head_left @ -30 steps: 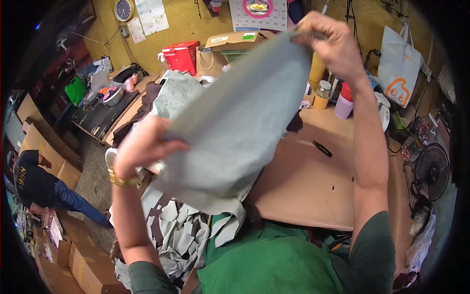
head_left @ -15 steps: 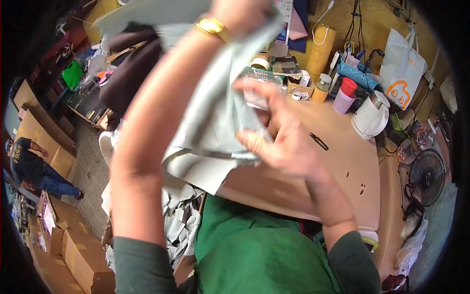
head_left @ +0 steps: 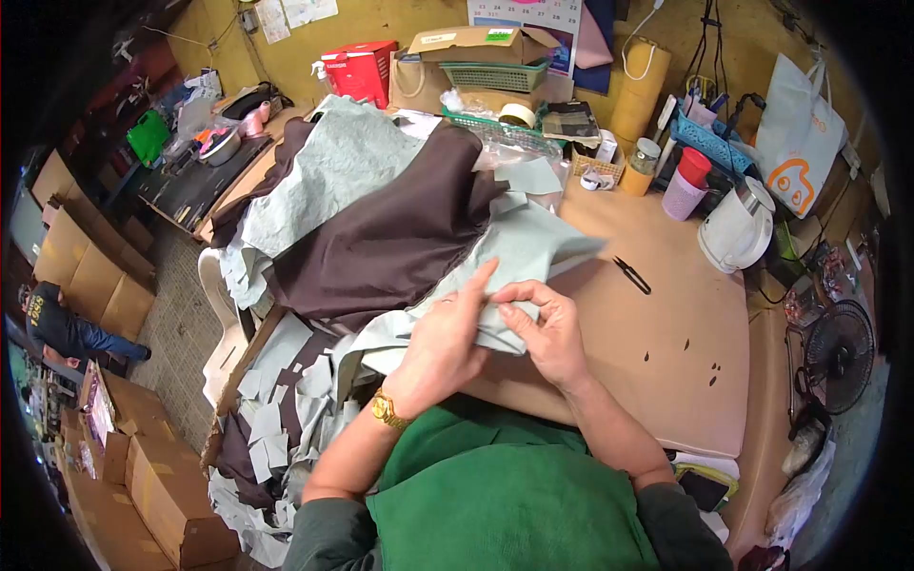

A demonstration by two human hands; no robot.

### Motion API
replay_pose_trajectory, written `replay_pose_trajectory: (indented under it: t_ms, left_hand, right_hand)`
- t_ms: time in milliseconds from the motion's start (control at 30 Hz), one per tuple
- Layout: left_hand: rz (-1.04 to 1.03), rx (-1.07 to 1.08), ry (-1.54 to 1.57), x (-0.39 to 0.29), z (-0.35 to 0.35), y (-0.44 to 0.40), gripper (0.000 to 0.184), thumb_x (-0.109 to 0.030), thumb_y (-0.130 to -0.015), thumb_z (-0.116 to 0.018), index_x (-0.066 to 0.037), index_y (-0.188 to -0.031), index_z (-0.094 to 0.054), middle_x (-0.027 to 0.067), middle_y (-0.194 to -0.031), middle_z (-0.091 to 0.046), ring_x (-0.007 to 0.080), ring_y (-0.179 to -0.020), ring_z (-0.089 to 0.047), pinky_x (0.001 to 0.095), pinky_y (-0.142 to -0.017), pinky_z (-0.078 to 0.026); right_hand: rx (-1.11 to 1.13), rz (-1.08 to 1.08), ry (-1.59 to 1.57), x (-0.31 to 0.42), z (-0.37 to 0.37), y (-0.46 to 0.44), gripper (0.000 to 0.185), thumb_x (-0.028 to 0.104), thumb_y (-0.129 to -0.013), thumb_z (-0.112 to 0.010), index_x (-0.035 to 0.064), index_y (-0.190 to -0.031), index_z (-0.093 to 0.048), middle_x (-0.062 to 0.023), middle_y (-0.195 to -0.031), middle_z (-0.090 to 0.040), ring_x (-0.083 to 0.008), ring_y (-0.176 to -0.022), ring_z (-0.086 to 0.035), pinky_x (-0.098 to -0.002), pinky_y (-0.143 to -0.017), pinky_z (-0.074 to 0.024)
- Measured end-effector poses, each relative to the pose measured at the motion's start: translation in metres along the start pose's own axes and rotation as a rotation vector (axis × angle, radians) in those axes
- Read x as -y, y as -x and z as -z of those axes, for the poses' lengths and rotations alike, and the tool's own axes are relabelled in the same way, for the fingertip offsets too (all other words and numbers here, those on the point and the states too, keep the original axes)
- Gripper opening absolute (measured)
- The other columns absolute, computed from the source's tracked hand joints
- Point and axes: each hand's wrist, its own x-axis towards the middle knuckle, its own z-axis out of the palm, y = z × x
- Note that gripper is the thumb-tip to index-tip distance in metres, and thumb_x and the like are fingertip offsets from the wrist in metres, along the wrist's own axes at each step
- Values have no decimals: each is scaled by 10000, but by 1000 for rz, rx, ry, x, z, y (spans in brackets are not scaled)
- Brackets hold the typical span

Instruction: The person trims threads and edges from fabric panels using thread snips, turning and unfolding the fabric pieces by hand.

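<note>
Both my hands meet at the near edge of a pale grey-green sheet (head_left: 528, 228), which lies with a dark brown sheet (head_left: 390, 224) on the tan table (head_left: 657, 314). My left hand (head_left: 447, 333) rests against the pale material, index finger raised; its grip underneath is hidden. The thumb and fingertips of my right hand (head_left: 547, 333) pinch the edge of the pale sheet, close beside the left fingers. To the right, black thread snips (head_left: 631, 275) lie on the table. Another pale textured piece (head_left: 333, 171) lies behind the brown one.
Scraps (head_left: 276, 419) fill a container at lower left. A white kettle (head_left: 738, 228), a red-lidded cup (head_left: 685, 186) and a jar (head_left: 641, 167) stand at the right back. A fan (head_left: 838, 357) is at far right. A person (head_left: 71, 324) is at far left beside cardboard boxes (head_left: 171, 495).
The raised pale sheet has come down onto the table, and the brown sheet now lies spread out. My hands have lowered and come together, my right fingers closing on the edge.
</note>
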Motion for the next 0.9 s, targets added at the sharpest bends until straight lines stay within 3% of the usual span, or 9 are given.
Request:
replay_pose_trajectory:
  t_ms: [33,100,133,233,333,400,567,667,900]
  left_hand:
    - [166,-37,94,5,0,7,736,21,-707,-681,-45,-1403,-453,209,-1085,-675,358,-1008,-673,393,-843,-533]
    - [-7,-276,126,24,8,20,497,88,-704,-569,-30,-1183,-631,171,-955,-712,298,-899,-712,357,-789,-550]
    - [143,-255,275,19,19,25,371,86,-701,-555,6,-1038,-688,180,-943,-713,261,-907,-717,331,-803,-539]
    - [359,-216,576,48,35,55,218,49,-843,-563,28,-1017,-692,20,-901,-712,79,-816,-621,252,-732,-496]
    - [505,-358,706,88,22,82,205,-168,-995,-599,8,-1016,-701,-43,-903,-665,41,-818,-552,232,-720,-465]
    - [615,-386,791,134,7,106,206,-185,-990,-614,-1,-1023,-700,-44,-915,-661,44,-818,-553,232,-727,-459]
    - [759,-300,757,138,4,133,95,-106,-940,-651,-27,-980,-687,-27,-961,-661,56,-843,-560,230,-769,-453]
    - [515,-355,864,143,-2,147,78,-56,-873,-687,-61,-931,-635,39,-978,-669,98,-882,-591,244,-822,-464]
    - [523,-385,1040,139,-12,178,328,-69,-825,-753,-44,-1102,-579,32,-1065,-661,107,-913,-609,253,-828,-476]
  right_hand:
    - [5,-5,-3,13,-7,-1,191,100,-887,-711,100,-1072,-664,-70,-1120,-568,-150,-939,-599,-289,-773,-511]
    - [104,390,911,42,-19,-4,314,214,-764,-818,108,-1024,-678,-108,-1164,-551,-257,-1084,-551,-404,-928,-413]
    - [62,414,1076,35,-17,-9,553,307,-589,-867,118,-1078,-694,-118,-1186,-530,-318,-1187,-457,-493,-1014,-307]
    - [120,541,1467,15,16,-42,294,180,-635,-807,114,-895,-687,-136,-1293,-539,-318,-1269,-454,-571,-1142,-205]
    - [423,130,1301,-1,63,-64,263,156,-665,-786,81,-880,-655,-154,-1295,-569,-301,-1270,-489,-625,-1156,-171]
    - [473,-333,1252,-9,82,-68,436,197,-682,-815,100,-1062,-625,-121,-1228,-600,-297,-1213,-551,-559,-1125,-309]
    - [355,-233,1164,-34,119,-51,659,305,-757,-817,101,-1305,-511,-99,-1089,-630,-251,-992,-616,-347,-896,-482]
    - [152,-556,868,-41,130,-57,688,330,-795,-811,35,-1325,-486,-51,-1009,-555,-132,-876,-527,-276,-814,-455]
    - [202,-348,840,-44,145,-32,786,360,-663,-886,19,-1274,-527,-112,-978,-611,-222,-913,-601,-350,-863,-481]
